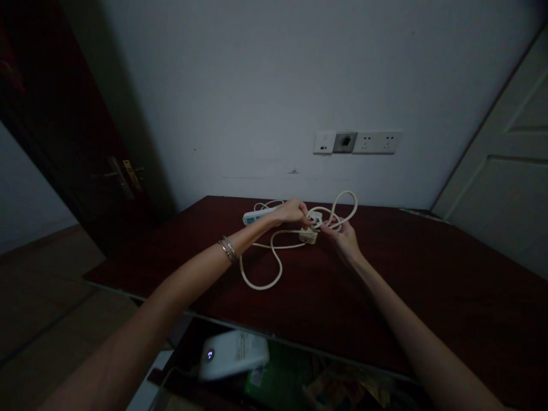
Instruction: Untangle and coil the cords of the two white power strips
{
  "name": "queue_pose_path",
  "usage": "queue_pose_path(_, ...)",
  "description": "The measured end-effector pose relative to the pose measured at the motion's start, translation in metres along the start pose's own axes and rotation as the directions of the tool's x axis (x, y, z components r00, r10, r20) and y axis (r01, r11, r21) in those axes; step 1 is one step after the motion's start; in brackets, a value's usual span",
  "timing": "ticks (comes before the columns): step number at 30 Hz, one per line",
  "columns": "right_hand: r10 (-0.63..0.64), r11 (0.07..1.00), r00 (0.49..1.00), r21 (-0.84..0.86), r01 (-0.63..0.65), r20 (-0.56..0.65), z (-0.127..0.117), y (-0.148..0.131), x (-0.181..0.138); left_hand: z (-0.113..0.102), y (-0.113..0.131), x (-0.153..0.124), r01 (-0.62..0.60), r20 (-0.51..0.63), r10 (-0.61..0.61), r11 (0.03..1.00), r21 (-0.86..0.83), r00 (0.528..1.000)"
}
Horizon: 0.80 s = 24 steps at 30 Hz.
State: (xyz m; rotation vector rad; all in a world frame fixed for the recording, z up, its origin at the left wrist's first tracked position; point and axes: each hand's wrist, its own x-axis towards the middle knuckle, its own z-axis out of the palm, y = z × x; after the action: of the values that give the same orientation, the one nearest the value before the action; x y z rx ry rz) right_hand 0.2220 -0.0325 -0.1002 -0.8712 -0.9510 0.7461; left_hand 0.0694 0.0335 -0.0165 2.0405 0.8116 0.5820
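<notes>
left hand (292, 212): closed, fingertips pinching the white plug (315, 218) from its left side; two bangles (228, 249) on the wrist.
right hand (343, 237): fingers curled around the white cord (274, 268) just right of the plug, palm turned up.
plug: held slightly above the table (428, 285), between the two hands, near the far edge.
cord: cream-white, looped across the table; one loop lies toward the near side, another rises behind the right hand.
adapter block (308, 236): small, cream, resting on the table just below the plug.
power strip (257, 216): white, lying behind the left hand.
wall sockets (358, 142): a row on the wall above the table.
white device (233, 354): lit, below the table's near edge.
</notes>
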Motion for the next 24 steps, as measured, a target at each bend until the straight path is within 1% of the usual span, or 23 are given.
queue_pose_path(5,0.032,0.999,0.998,-0.006,-0.033,-0.055,0.001,0.004,0.001,0.011,-0.002,-0.001,0.058,-0.118,-0.044,0.991,0.122,0.992)
queue_pose_path(9,0.044,0.999,0.995,-0.005,-0.045,-0.089,0.002,0.005,0.002,0.016,-0.008,-0.003,0.050,-0.167,-0.020,0.983,0.175,0.986)
queue_pose_path(13,0.071,0.997,0.993,0.030,-0.069,-0.094,0.004,0.008,0.002,0.016,-0.012,-0.008,-0.002,-0.154,0.033,0.981,0.194,0.988)
queue_pose_path(19,0.094,0.995,0.994,0.050,-0.091,-0.061,0.008,0.016,0.003,0.010,-0.019,-0.016,-0.091,-0.053,0.103,0.976,0.198,0.993)
queue_pose_path(21,0.075,0.997,0.995,0.036,-0.073,-0.063,0.009,0.019,0.006,0.009,-0.024,-0.017,-0.111,-0.055,0.125,0.973,0.201,0.991)
queue_pose_path(24,0.039,0.999,0.997,0.000,-0.039,-0.068,0.009,0.024,0.011,0.010,-0.031,-0.018,-0.123,-0.092,0.145,0.970,0.211,0.985)
